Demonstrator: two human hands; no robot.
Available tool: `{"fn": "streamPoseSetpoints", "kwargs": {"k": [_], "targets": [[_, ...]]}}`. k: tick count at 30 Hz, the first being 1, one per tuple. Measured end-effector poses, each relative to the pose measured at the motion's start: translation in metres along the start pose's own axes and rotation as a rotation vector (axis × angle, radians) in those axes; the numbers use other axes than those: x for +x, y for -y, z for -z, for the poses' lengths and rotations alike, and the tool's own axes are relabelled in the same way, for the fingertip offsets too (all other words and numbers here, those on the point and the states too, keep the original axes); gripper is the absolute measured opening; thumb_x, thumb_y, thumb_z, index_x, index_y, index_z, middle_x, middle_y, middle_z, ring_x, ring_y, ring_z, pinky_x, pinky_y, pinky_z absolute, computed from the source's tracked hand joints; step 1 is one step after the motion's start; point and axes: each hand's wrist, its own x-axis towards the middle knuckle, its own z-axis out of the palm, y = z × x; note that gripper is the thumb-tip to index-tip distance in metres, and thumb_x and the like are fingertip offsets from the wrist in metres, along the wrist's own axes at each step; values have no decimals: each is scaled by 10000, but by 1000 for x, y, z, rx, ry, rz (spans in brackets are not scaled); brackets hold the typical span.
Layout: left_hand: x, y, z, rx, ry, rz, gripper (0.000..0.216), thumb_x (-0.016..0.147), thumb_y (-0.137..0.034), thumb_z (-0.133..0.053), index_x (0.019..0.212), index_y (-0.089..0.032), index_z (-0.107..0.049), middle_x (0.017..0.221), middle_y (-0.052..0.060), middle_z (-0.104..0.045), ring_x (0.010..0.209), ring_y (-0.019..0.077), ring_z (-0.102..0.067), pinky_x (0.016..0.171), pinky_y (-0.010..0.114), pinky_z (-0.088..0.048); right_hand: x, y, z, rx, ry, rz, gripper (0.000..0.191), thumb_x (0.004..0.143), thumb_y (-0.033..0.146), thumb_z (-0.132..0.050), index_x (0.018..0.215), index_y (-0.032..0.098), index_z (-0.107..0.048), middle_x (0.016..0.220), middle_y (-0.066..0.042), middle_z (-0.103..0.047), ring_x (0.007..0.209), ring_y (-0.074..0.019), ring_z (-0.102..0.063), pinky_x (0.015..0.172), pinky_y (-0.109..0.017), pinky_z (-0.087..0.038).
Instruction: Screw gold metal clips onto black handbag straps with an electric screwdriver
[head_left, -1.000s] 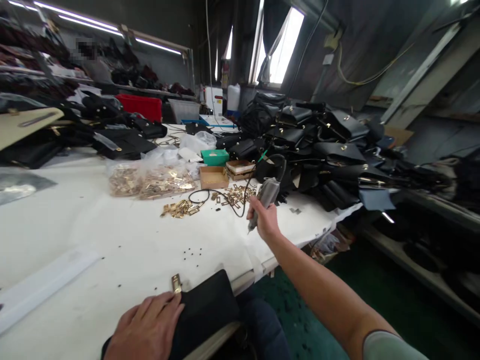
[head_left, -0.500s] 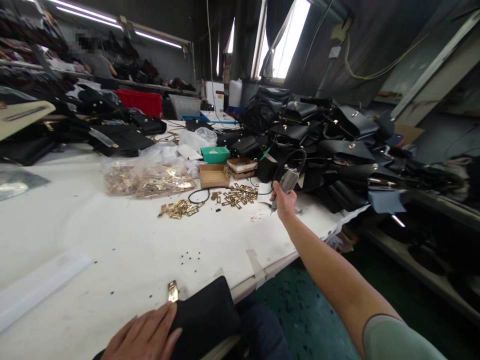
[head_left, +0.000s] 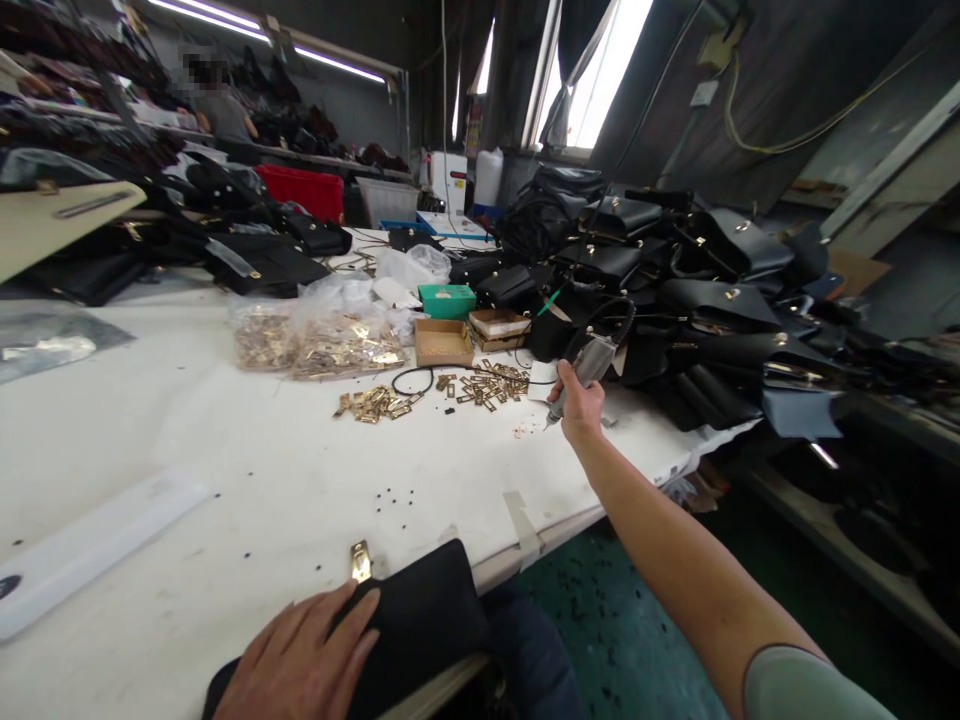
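Flat on a black leather bag [head_left: 427,600] at the table's front edge lies my left hand [head_left: 300,655], its fingers outstretched. A gold metal clasp plate [head_left: 361,561] sticks out past the bag's edge, just ahead of my fingertips. Out at arm's length, my right hand [head_left: 581,405] is wrapped round a grey electric screwdriver [head_left: 596,358]. The tool's tip points down at the tabletop beside some tiny screws [head_left: 525,430]; whether a screw sits on the tip is too small to tell. Loose gold plates [head_left: 491,385] lie to the left of the screwdriver.
Black bags [head_left: 727,300] are heaped on the right. Plastic bags of gold hardware [head_left: 345,345], a small cardboard box [head_left: 444,345] and a green box [head_left: 447,300] stand at mid-table. A white strip [head_left: 105,550] lies left. Farther back is another person [head_left: 225,112].
The view has turned slightly left, so things appear farther right. My right hand keeps the screwdriver low by the tiny screws. My left hand stays on the bag.
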Motion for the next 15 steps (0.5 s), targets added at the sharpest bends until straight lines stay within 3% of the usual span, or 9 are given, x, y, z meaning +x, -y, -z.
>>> {"fn": "streamPoseSetpoints", "kwargs": {"k": [5,9,12,15], "targets": [[13,-21,15,-121,-2,161,275,979,-291,-532,1196,-258,-698,1210,85,-684,1075,250,-642,911,418,-551,-73,22,-24,203,280,-170,397,746,503,-802,737,192,-555,566,41,-535,444,-107,-507,408,-230,-403],[23,-33,27,-235,104,259,259,948,-178,-560,1164,-190,-704,1236,119,-665,1126,269,-604,947,454,-537,-151,35,-48,264,489,-381,395,760,520,-786,785,198,-558,607,43,-533,456,-103,-505,425,-234,-426],[26,-33,30,-336,148,288,229,921,-148,-601,1116,-176,-720,1137,110,-701,1052,257,-615,916,443,-545,-196,40,-65,276,578,-477,413,750,542,-784,796,198,-559,606,42,-530,467,-107,-503,442,-239,-441],[25,-29,29,-440,105,318,199,900,-168,-659,1079,-187,-742,1093,94,-723,1022,241,-629,907,419,-551,-224,43,-77,274,623,-497,422,750,551,-780,775,195,-554,588,42,-529,465,-105,-492,448,-236,-437]]}}
